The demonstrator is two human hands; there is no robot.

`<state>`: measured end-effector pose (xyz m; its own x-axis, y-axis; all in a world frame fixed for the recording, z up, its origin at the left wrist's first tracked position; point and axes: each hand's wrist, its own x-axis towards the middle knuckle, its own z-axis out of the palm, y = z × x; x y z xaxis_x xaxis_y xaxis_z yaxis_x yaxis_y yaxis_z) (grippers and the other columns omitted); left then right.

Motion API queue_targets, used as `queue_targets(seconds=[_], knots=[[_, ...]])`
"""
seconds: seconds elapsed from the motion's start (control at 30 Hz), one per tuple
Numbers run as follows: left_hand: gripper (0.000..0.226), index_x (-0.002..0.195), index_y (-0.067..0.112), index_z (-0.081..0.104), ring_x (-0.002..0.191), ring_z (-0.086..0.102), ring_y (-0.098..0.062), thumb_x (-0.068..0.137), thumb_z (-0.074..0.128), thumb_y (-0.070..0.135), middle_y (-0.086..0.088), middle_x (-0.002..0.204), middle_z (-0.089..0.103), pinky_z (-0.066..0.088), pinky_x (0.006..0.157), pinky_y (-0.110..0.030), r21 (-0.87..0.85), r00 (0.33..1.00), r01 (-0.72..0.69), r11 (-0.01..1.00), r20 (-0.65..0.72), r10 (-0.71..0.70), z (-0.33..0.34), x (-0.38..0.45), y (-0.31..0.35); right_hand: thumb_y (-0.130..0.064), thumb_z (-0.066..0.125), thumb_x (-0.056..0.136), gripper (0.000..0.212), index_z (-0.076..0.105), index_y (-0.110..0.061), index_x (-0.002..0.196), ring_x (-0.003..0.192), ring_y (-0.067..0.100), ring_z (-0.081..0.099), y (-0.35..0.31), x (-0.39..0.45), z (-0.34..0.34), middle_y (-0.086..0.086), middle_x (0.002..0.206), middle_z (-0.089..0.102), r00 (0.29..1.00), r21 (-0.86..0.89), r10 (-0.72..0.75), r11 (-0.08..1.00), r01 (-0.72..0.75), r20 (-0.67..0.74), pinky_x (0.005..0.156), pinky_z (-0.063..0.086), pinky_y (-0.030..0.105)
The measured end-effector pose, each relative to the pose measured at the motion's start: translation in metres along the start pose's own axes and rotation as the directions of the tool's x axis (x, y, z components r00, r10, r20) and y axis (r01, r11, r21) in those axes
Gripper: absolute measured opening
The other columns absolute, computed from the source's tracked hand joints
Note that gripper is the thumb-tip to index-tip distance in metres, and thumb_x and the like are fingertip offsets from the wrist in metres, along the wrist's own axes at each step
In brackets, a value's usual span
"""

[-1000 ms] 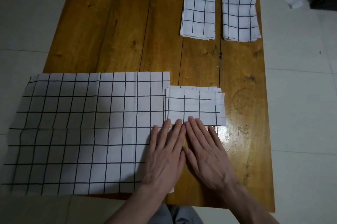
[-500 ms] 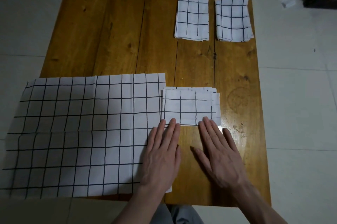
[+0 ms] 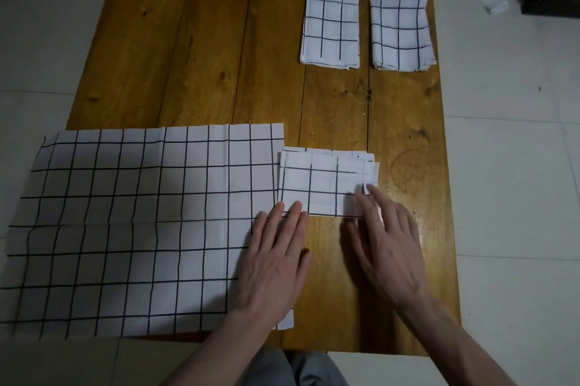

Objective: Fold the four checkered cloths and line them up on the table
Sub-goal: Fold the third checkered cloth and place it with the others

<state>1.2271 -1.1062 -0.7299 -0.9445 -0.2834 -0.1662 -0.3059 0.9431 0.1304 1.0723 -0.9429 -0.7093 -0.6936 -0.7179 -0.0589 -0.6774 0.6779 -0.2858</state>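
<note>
Lying flat on the glossy, knotted wooden desk [image 3: 194, 49], the left hand [image 3: 276, 263] has straight fingers, its tips touching the near edge of a small folded cloth [image 3: 323, 184], a layered white rectangle with a thin black grid. The right hand [image 3: 389, 247], blurred, touches that cloth's right corner with extended fingers. A large unfolded cloth [image 3: 131, 222], creased, overhangs the desk's left edge. Two folded cloths [image 3: 330, 28] [image 3: 400, 32] lie side by side at the far right corner.
</note>
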Motion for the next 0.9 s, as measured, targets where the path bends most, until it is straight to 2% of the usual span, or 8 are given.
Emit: queue_targets(seconds=[0.1, 0.23, 0.4, 0.57, 0.67, 0.73, 0.8, 0.9], knots=[[0.063, 0.161, 0.013, 0.038, 0.159, 0.025, -0.030, 0.112, 0.020, 0.048, -0.008, 0.170, 0.034, 0.020, 0.125, -0.055, -0.001, 0.999, 0.024, 1.000, -0.027, -0.024, -0.005, 0.004, 0.004, -0.038, 0.067, 0.096, 0.084, 0.024, -0.017, 0.164, 0.145, 0.034, 0.035, -0.004, 0.037, -0.007, 0.015, 0.168, 0.026, 0.998, 0.026, -0.055, 0.998, 0.054, 0.010, 0.118, 0.031, 0.052], [0.057, 0.149, 0.012, 0.054, 0.151, 0.040, -0.031, 0.110, 0.029, 0.045, -0.010, 0.157, 0.052, 0.029, 0.124, -0.056, -0.040, 0.997, 0.050, 0.998, -0.063, -0.052, -0.013, 0.012, 0.008, -0.049, 0.065, 0.095, 0.083, 0.027, -0.020, 0.163, 0.147, 0.032, 0.037, -0.012, 0.082, -0.016, 0.008, 0.164, 0.035, 0.995, 0.004, -0.007, 1.000, 0.007, 0.104, 0.121, 0.029, 0.052], [0.051, 0.143, 0.013, 0.057, 0.147, 0.045, -0.030, 0.109, 0.035, 0.043, -0.009, 0.148, 0.057, 0.032, 0.123, -0.056, -0.062, 0.993, 0.067, 0.996, -0.093, -0.072, -0.016, 0.019, 0.010, -0.052, 0.070, 0.092, 0.086, 0.027, -0.027, 0.162, 0.134, 0.030, 0.046, -0.016, 0.100, -0.023, 0.005, 0.145, 0.049, 0.987, -0.028, 0.058, 0.998, -0.055, 0.153, 0.113, 0.037, 0.049], [0.047, 0.141, 0.013, 0.057, 0.144, 0.046, -0.030, 0.109, 0.037, 0.041, -0.009, 0.146, 0.056, 0.032, 0.123, -0.055, -0.081, 0.987, 0.081, 0.993, -0.132, -0.092, -0.018, 0.021, 0.013, -0.052, 0.071, 0.090, 0.063, 0.051, -0.024, 0.142, 0.118, 0.031, 0.051, -0.016, 0.092, -0.027, 0.006, 0.125, 0.055, 0.975, -0.013, 0.137, 0.990, -0.137, 0.177, 0.103, 0.038, 0.045], [0.047, 0.141, 0.014, 0.056, 0.143, 0.046, -0.030, 0.109, 0.035, 0.041, -0.010, 0.147, 0.055, 0.032, 0.122, -0.055, -0.076, 0.988, 0.088, 0.993, -0.123, -0.097, -0.021, 0.020, 0.017, -0.050, 0.070, 0.091, 0.050, 0.058, -0.017, 0.127, 0.113, 0.031, 0.050, -0.014, 0.084, -0.028, 0.008, 0.118, 0.054, 0.961, -0.008, 0.183, 0.983, -0.185, 0.208, 0.096, 0.040, 0.043], [0.049, 0.141, 0.014, 0.056, 0.141, 0.048, -0.030, 0.108, 0.032, 0.041, -0.011, 0.148, 0.055, 0.035, 0.121, -0.054, -0.078, 0.985, 0.104, 0.992, -0.132, -0.113, -0.022, 0.019, 0.020, -0.045, 0.071, 0.093, 0.039, 0.057, -0.015, 0.113, 0.099, 0.030, 0.055, -0.012, 0.077, -0.029, 0.005, 0.106, 0.057, 0.960, 0.083, 0.181, 0.976, -0.202, 0.212, 0.078, 0.043, 0.039], [0.050, 0.143, 0.014, 0.055, 0.140, 0.049, -0.029, 0.108, 0.032, 0.042, -0.010, 0.149, 0.055, 0.039, 0.119, -0.051, -0.083, 0.982, 0.115, 0.990, -0.142, -0.126, -0.026, 0.017, 0.026, -0.036, 0.071, 0.095, 0.029, 0.050, -0.018, 0.102, 0.077, 0.027, 0.058, -0.011, 0.067, -0.033, 0.001, 0.087, 0.059, 0.957, 0.236, 0.187, 0.942, -0.238, 0.222, 0.056, 0.037, 0.033], [0.052, 0.146, 0.014, 0.053, 0.138, 0.052, -0.027, 0.107, 0.033, 0.042, -0.009, 0.150, 0.056, 0.048, 0.112, -0.046, -0.113, 0.982, 0.109, 0.988, -0.143, -0.125, -0.034, 0.011, 0.037, -0.024, 0.071, 0.095, 0.023, 0.050, -0.018, 0.102, 0.068, 0.018, 0.059, -0.010, 0.050, -0.043, -0.003, 0.080, 0.061, 0.952, 0.398, 0.220, 0.870, -0.291, 0.214, 0.052, 0.042, 0.032]])
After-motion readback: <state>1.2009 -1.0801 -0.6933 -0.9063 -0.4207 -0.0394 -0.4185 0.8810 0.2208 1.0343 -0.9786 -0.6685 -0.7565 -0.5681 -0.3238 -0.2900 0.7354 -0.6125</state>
